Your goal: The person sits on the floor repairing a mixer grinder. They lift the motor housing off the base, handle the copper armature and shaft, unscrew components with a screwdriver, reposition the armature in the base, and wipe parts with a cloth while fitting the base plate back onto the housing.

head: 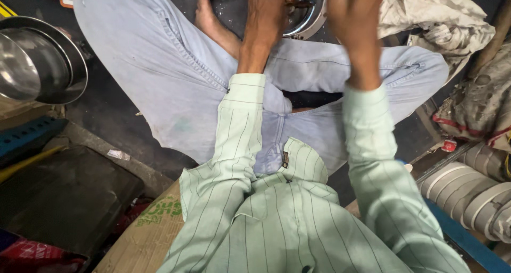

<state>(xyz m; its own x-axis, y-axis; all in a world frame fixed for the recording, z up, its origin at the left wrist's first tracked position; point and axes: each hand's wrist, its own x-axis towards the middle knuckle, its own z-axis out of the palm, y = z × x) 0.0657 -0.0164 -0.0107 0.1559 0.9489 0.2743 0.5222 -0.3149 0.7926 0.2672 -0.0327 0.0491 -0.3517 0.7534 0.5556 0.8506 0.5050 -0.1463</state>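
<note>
My left hand point(268, 9) rests on the round metal ring point(311, 17) on the floor point(106, 113) beyond my crossed legs; its grip I cannot tell. My right hand point(354, 17) hangs blurred just beside the ring, fingers hidden.

A round metal part point(308, 17) lies before the crossed legs point(175, 76), steel bowls point(40, 60) left, crumpled cloth point(436, 17) right.

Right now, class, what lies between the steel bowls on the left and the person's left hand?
In the head view, a bent leg in light blue jeans crosses between the steel bowls and the left hand, over dark floor.
</note>
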